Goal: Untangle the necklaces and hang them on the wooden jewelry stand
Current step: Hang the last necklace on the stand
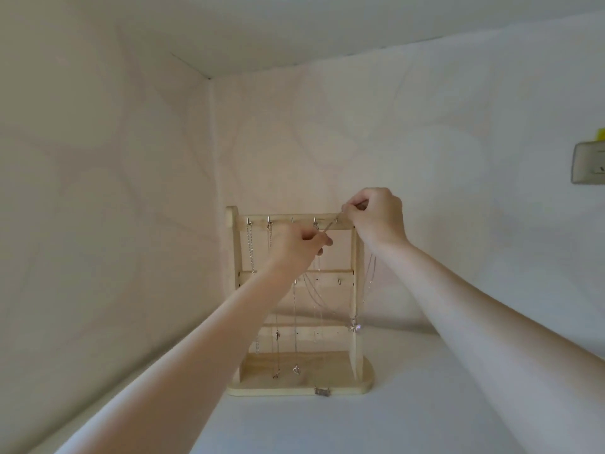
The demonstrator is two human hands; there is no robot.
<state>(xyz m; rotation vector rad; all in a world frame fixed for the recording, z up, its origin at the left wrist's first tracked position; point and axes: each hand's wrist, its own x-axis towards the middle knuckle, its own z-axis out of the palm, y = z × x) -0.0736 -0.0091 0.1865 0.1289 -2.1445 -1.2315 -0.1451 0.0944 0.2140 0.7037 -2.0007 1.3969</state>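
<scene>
- My left hand (302,245), just left of the frame's centre, has its grip closed to a pinch on one end of a thin necklace chain (329,226).
- My right hand (376,216), slightly higher and to the right, has its grip pinched on the other end, so the short length between my hands runs taut and slanted across the top bar (294,221) of the wooden jewelry stand (357,290).
- The rest of that chain droops down the right side of the stand, with a small sparkly pendant (354,325) hanging near the right post.
- I judge the job well along: several chains already hang from hooks on the left of the top bar, one chunky-linked chain (251,253) among them, and pendants dangle low near the base (343,371).
- What is left, as I read it, is to settle this chain over a free hook at the right of the bar; I see no tangled pile anywhere in view.
- The stand sits on a plain white bench (376,427) in the lower middle of the frame.
- Pale walls meet in a corner behind it; a wall socket plate (589,162) shows at the right edge.
</scene>
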